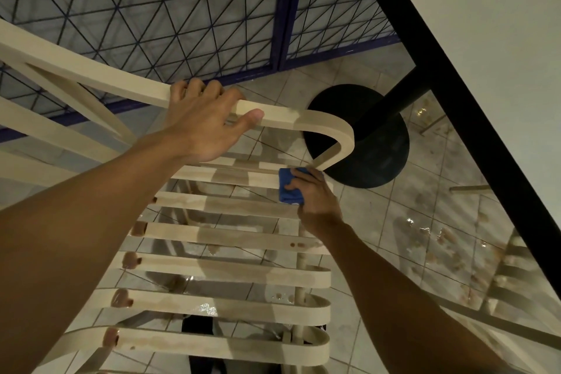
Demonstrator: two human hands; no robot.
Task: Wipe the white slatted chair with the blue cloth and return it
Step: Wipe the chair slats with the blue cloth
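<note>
Both hands work the chair (pixel 230 270): left hand (pixel 203 124) clamped on its top rail, right hand (pixel 312 191) pressing the cloth (pixel 287 188) against the rear slat. Wiping underway; nearer slats next.

Cloth (pixel 290 188) on chair (pixel 230 270), table (pixel 473 39) right

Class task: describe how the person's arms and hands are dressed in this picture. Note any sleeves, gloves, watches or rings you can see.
Both forearms are bare all the way to the picture's edge, so no sleeves show. The left hand and right hand wear no gloves. No watch or band shows at either wrist, and no ring is visible on the fingers in view.
</note>
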